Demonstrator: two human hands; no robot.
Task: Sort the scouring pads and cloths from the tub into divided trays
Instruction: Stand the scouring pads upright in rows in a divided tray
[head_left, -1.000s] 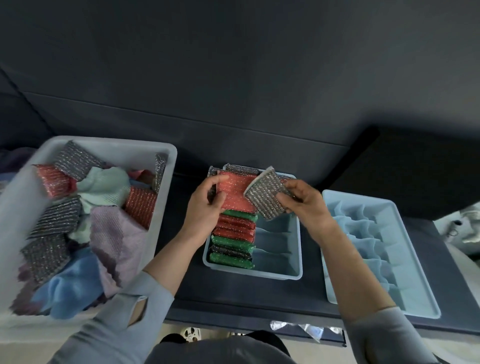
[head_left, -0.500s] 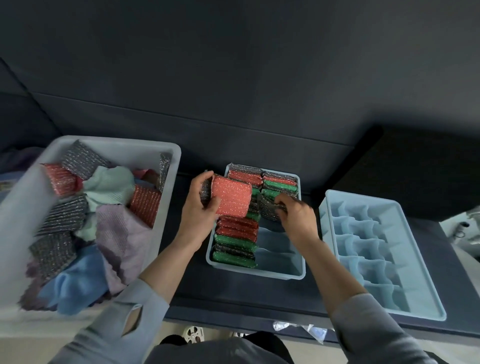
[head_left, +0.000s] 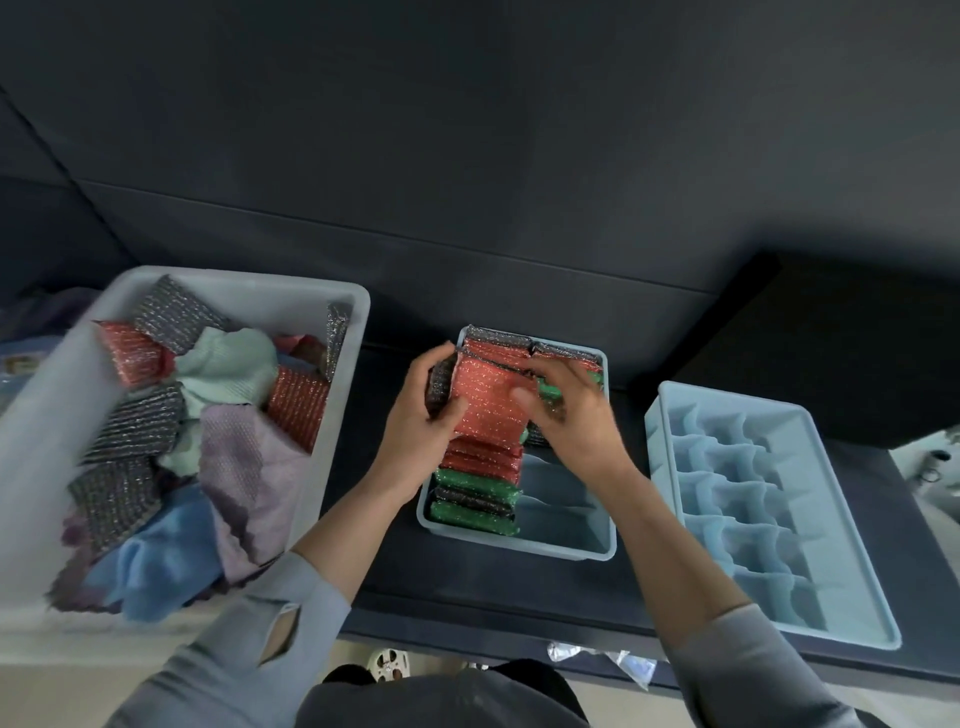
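Note:
My left hand (head_left: 423, 421) grips a red scouring pad (head_left: 485, 400) together with a grey pad (head_left: 441, 382) held behind it, above the far left part of the middle divided tray (head_left: 519, 543). My right hand (head_left: 576, 421) pinches the red pad's right edge, thumb on its face. The tray's left column is packed with red, green and grey pads (head_left: 475, 499); its right column holds pads only at the far end. The grey tub (head_left: 340, 405) on the left holds several pads and cloths (head_left: 244, 457).
A second light-blue divided tray (head_left: 670, 431) lies to the right with bare compartments. All sit on a dark table against a dark wall. The table's near edge runs just in front of my body.
My right hand pushed the grey pad into the tray's right column, let go, and came left onto the red pad. My left hand stayed over the tray with its pads.

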